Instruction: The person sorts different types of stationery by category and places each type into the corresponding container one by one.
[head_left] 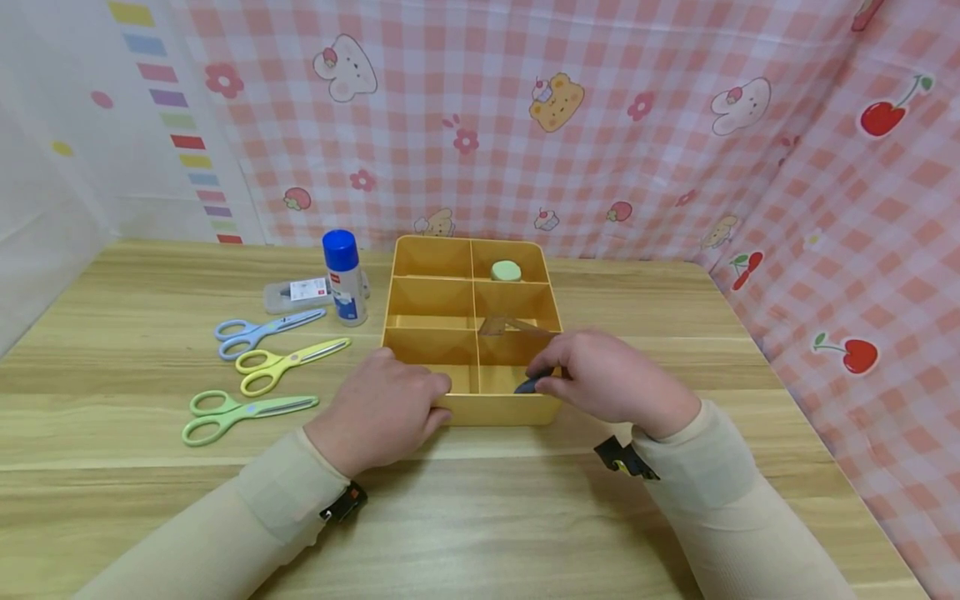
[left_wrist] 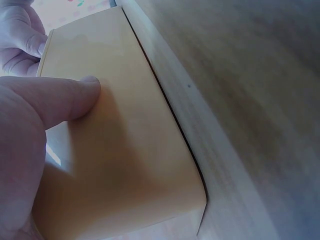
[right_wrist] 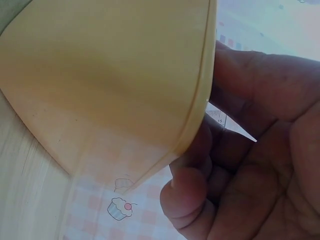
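A yellow divided box (head_left: 495, 409) stands on the table. My left hand (head_left: 382, 408) grips its front wall near the left corner; in the left wrist view the thumb (left_wrist: 75, 97) presses the outside of the wall. Over the front right compartment, my right hand (head_left: 607, 375) pinches a small dark blue object (head_left: 529, 385), mostly hidden by the fingers, so its kind cannot be told. A clear triangle ruler (head_left: 495, 325) leans in the middle right compartment. The back right compartment holds a pale green rounded object (head_left: 506, 271).
Left of the box lie blue scissors (head_left: 243, 335), yellow scissors (head_left: 277, 364) and green scissors (head_left: 232, 414). Behind them stands a blue-capped glue bottle (head_left: 346, 287), beside a clear plastic case (head_left: 288, 295). A checked cloth (head_left: 465, 192) hangs along the table's back and right edges.
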